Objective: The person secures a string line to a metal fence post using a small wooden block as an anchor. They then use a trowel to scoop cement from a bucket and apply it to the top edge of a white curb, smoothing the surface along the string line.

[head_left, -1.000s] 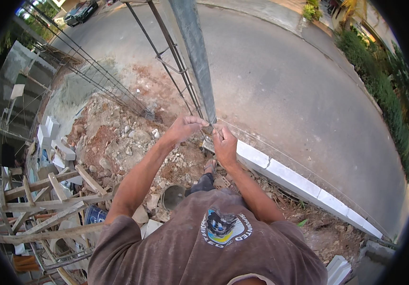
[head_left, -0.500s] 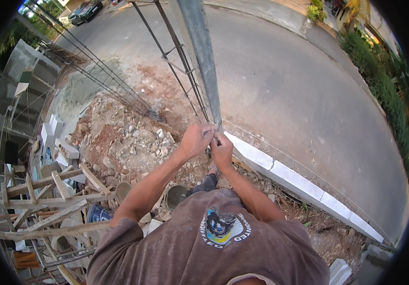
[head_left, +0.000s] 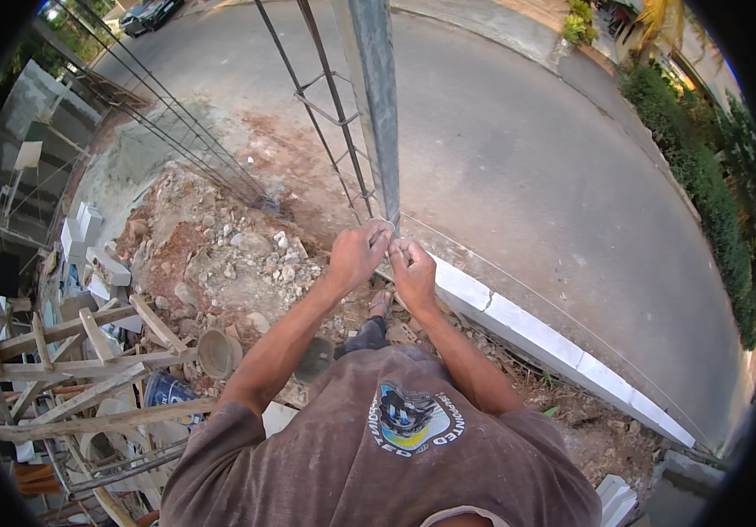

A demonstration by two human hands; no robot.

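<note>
Both of my hands meet at the foot of a grey metal post, their fingertips nearly touching. A thin pale loop of string shows at the fingertips of my left hand, which is closed in a pinch on it. Closed too, my right hand pinches just beside it at the same spot; the thin strand between its fingers is mostly hidden. From the post, a taut white string runs down to the right, alongside a row of white blocks.
Upright steel rebar stands left of the post. Rubble lies on the left, near wooden scaffold poles, a blue bucket and a round container. Beyond the blocks is a paved road.
The view has shifted slightly, so the post appears more upright. My hands stay together at its foot, with the right fingers curled more tightly.
</note>
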